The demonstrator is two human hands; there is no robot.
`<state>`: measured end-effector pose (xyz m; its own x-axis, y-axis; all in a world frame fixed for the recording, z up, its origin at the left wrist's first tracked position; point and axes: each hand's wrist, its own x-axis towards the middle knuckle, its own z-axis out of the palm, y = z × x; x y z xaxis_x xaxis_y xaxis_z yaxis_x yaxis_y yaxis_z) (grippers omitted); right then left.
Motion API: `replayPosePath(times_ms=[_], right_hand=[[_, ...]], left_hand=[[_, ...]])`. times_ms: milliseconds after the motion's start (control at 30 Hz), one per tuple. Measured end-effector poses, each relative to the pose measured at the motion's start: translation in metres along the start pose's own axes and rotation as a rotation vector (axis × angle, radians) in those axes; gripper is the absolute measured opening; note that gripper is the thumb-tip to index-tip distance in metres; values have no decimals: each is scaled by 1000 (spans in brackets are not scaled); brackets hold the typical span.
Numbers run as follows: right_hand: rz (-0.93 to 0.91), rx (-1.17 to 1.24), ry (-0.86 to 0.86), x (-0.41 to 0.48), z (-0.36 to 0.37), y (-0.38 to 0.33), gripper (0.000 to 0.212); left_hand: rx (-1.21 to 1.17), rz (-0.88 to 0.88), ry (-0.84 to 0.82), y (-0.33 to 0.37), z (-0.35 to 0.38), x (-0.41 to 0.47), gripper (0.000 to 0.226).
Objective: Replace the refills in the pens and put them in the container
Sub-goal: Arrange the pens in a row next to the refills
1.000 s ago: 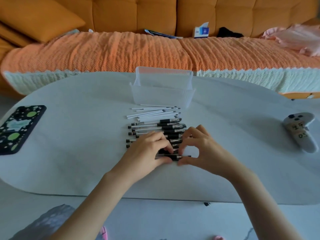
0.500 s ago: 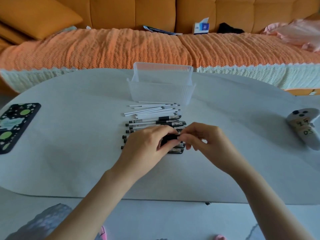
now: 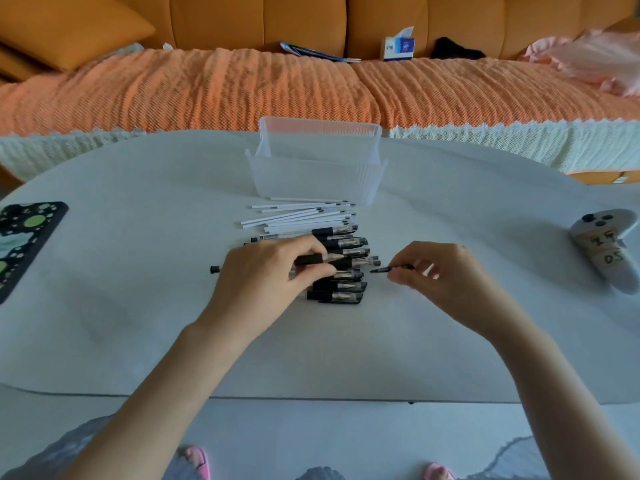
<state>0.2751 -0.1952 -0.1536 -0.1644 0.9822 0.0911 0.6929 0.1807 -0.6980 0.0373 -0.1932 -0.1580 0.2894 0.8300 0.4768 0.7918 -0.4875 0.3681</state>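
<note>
the left hand [image 3: 273, 271] is clenched around a pen barrel [image 3: 313, 259] just above the row of pens [image 3: 341, 271] at table centre, and the right hand [image 3: 438, 271], at 3 o'clock from it, pinches the pen's dark tip piece [image 3: 391, 269], pulled clear. the white refills [image 3: 301, 216] lie at 12 o'clock from the row, just before the clear container [image 3: 317, 178]. that small tip piece could slip and roll off the table [image 3: 138, 271], or the old refill could get mixed among the fresh ones.
</note>
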Motion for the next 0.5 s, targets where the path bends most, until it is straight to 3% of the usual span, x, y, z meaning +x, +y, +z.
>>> replayPosePath(times_ms=[300,500], right_hand=[[15,-159,-142,1,0,5,17],[-97,88,-22,4,5,-11,17]], left_hand=[[-49,2,-119,10,4,-1,22],[-107,60,-87,12,10,1,18]])
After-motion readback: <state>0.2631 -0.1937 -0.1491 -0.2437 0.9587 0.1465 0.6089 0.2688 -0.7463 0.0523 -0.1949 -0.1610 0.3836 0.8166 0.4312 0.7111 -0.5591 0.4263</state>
